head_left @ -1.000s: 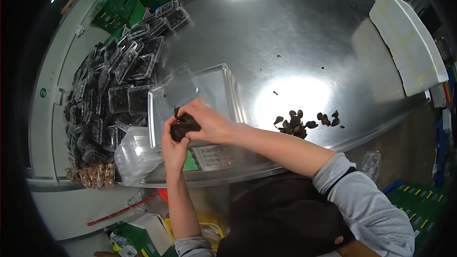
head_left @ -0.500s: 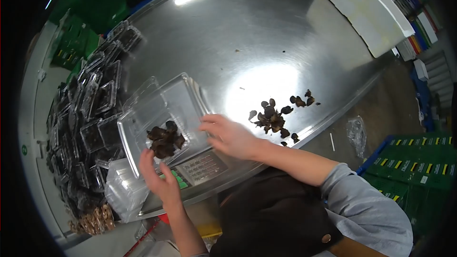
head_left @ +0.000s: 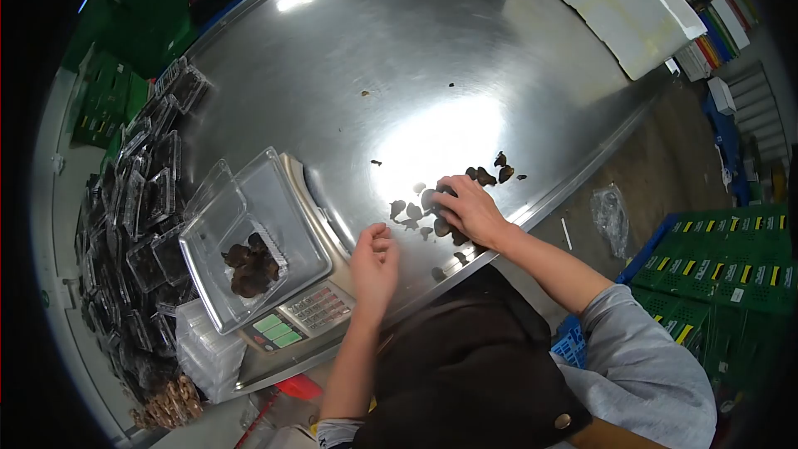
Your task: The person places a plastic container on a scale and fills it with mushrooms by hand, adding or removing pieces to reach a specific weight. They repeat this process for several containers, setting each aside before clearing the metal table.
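Observation:
My right hand (head_left: 475, 209) is over the loose pile of dark wood ear mushrooms (head_left: 442, 226) on the metal table, its fingers curled round some of them. Closer to the scale, my left hand (head_left: 374, 270) hovers with fingers bent inward and nothing visible in them. Left of it stands a digital scale (head_left: 320, 308) carrying a large clear tray (head_left: 287, 208). Inside that tray sits a small clear plastic box (head_left: 281, 259) with its lid raised, holding a clump of wood ear mushrooms (head_left: 251, 264).
Many filled clear boxes (head_left: 150, 199) are heaped on the left, beside stacked clear containers (head_left: 204, 349). A white foam box (head_left: 615, 12) stands at the far right of the metal table (head_left: 349, 50). Green crates (head_left: 723, 258) are on the floor at right.
My right hand has moved right from beside the tray to the mushroom pile. My left hand has left the small box and moved right, its fingers now curled. The view has shifted slightly.

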Motion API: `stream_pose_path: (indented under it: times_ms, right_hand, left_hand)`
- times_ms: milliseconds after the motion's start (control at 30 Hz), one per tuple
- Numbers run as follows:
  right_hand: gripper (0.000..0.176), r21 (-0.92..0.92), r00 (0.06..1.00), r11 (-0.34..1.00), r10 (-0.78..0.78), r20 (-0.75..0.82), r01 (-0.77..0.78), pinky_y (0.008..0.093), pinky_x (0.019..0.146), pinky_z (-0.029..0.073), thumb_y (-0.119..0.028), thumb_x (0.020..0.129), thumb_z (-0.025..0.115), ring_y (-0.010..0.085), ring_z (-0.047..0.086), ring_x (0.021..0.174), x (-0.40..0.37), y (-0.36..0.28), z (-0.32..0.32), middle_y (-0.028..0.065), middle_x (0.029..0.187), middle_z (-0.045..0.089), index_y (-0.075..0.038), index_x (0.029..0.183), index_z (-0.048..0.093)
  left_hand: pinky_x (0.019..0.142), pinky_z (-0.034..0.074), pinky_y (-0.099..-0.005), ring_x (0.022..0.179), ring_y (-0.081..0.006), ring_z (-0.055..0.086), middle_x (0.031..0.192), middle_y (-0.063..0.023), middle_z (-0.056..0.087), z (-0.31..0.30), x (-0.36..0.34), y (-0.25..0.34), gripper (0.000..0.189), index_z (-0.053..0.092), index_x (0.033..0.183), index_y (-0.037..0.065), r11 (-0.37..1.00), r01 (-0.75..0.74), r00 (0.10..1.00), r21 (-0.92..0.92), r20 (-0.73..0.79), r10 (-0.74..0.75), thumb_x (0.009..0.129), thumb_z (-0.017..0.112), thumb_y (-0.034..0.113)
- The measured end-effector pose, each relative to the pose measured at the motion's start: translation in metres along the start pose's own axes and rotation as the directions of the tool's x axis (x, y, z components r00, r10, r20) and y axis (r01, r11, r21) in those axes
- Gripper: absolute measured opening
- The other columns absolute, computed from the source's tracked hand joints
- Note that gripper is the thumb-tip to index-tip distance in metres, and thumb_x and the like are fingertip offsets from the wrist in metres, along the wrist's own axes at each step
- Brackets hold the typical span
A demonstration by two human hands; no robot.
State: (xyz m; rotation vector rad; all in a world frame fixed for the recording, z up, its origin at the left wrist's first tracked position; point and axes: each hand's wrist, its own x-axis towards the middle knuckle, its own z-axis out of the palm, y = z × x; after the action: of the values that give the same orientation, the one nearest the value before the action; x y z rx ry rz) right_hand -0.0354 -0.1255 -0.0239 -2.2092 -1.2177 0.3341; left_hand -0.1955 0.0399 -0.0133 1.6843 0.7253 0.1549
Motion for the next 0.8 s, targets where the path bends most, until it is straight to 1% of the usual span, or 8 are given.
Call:
stream_pose_path:
  times_ms: [167, 233, 300, 367, 400, 567, 667, 800]
  right_hand:
    - [0.025, 0.162, 0.983, 0.986, -0.005, -0.184, 0.035, 0.0362, 0.083, 0.048, 0.003, 0.075, 0.067, 0.0286, 0.056, 0.097, -0.017, 0.026, 0.014, 0.0075, 0.104, 0.059, -0.007, 0.097, 0.065]
    - [0.020, 0.265, 0.974, 0.964, 0.083, -0.211, -0.024, 0.0364, 0.082, 0.048, 0.001, 0.075, 0.067, 0.0284, 0.057, 0.094, -0.017, 0.019, 0.019, 0.0075, 0.099, 0.061, -0.007, 0.093, 0.066]
    - [0.017, 0.258, 0.958, 0.954, -0.080, -0.277, 0.154, 0.0367, 0.081, 0.048, -0.002, 0.077, 0.067, 0.0277, 0.057, 0.094, -0.017, -0.004, 0.010, 0.0075, 0.100, 0.061, -0.007, 0.093, 0.066]
    - [0.019, 0.354, 0.931, 0.873, -0.247, -0.270, 0.335, 0.0373, 0.084, 0.048, -0.006, 0.079, 0.067, 0.0269, 0.057, 0.096, -0.015, -0.036, -0.002, 0.0075, 0.104, 0.060, -0.007, 0.097, 0.065]
    - [0.027, 0.395, 0.955, 0.870, -0.250, -0.162, 0.294, 0.0384, 0.088, 0.046, -0.012, 0.080, 0.069, 0.0269, 0.055, 0.101, -0.015, -0.041, -0.002, 0.0078, 0.110, 0.059, -0.006, 0.105, 0.063]
    - [0.038, -0.063, 0.928, 0.949, 0.288, -0.238, -0.310, 0.0392, 0.088, 0.045, -0.022, 0.078, 0.073, 0.0285, 0.052, 0.106, -0.015, 0.029, -0.036, 0.0105, 0.122, 0.053, -0.008, 0.111, 0.060]
    - [0.033, -0.215, 0.940, 0.922, 0.284, -0.186, -0.322, 0.0405, 0.086, 0.045, -0.017, 0.080, 0.071, 0.0291, 0.051, 0.105, -0.026, 0.042, -0.041, 0.0109, 0.120, 0.051, -0.010, 0.110, 0.059]
    - [0.030, -0.075, 0.966, 0.972, 0.212, -0.147, -0.224, 0.0376, 0.084, 0.047, -0.008, 0.082, 0.067, 0.0286, 0.051, 0.102, -0.034, 0.063, -0.019, 0.0101, 0.107, 0.049, -0.011, 0.111, 0.059]
  left_hand:
    - [0.065, 0.052, -0.0230, 0.078, -0.0101, 0.062, 0.106, -0.0154, 0.063, 0.026, 0.012, -0.002, 0.029, 0.051, 0.119, -0.003, 0.964, -0.030, 0.997, -0.263, 0.060, 0.047, 0.091, 0.055, 0.001]
    - [0.070, 0.056, -0.0273, 0.084, -0.0174, 0.065, 0.102, -0.0144, 0.063, 0.034, 0.010, 0.008, 0.025, 0.052, 0.117, -0.001, 0.821, 0.368, 0.929, -0.436, 0.198, -0.311, 0.096, 0.053, 0.011]
    - [0.072, 0.057, -0.0320, 0.083, -0.0223, 0.066, 0.100, -0.0145, 0.064, 0.040, 0.008, 0.007, 0.029, 0.054, 0.115, 0.000, 0.748, 0.432, 0.902, -0.504, 0.225, -0.369, 0.100, 0.048, 0.024]
    - [0.073, 0.056, -0.0356, 0.083, -0.0260, 0.066, 0.098, -0.0142, 0.065, 0.039, 0.006, 0.016, 0.034, 0.057, 0.110, 0.001, 0.219, 0.556, 0.822, -0.802, 0.492, -0.286, 0.099, 0.050, 0.032]
    - [0.063, 0.054, -0.0347, 0.081, -0.0250, 0.065, 0.092, -0.0127, 0.065, 0.042, 0.007, 0.029, 0.031, 0.061, 0.093, 0.005, 0.297, 0.568, 0.762, -0.767, 0.354, -0.543, 0.095, 0.056, 0.036]
    - [0.045, 0.039, -0.0295, 0.059, -0.0173, 0.057, 0.071, -0.0093, 0.062, 0.026, 0.013, 0.001, 0.034, 0.052, 0.068, 0.010, 0.465, 0.540, 0.840, -0.702, 0.419, -0.344, 0.091, 0.065, 0.032]
    - [0.049, 0.045, -0.0322, 0.060, -0.0190, 0.059, 0.071, -0.0095, 0.059, 0.042, 0.025, 0.016, 0.016, 0.058, 0.084, 0.004, 0.982, 0.175, 0.982, -0.072, 0.088, -0.168, 0.089, 0.066, 0.017]
    - [0.071, 0.052, -0.0435, 0.080, -0.0335, 0.064, 0.101, -0.0166, 0.057, 0.067, 0.044, 0.030, 0.029, 0.058, 0.107, 0.006, 0.706, -0.414, 0.899, 0.574, 0.138, 0.415, 0.079, 0.066, 0.007]
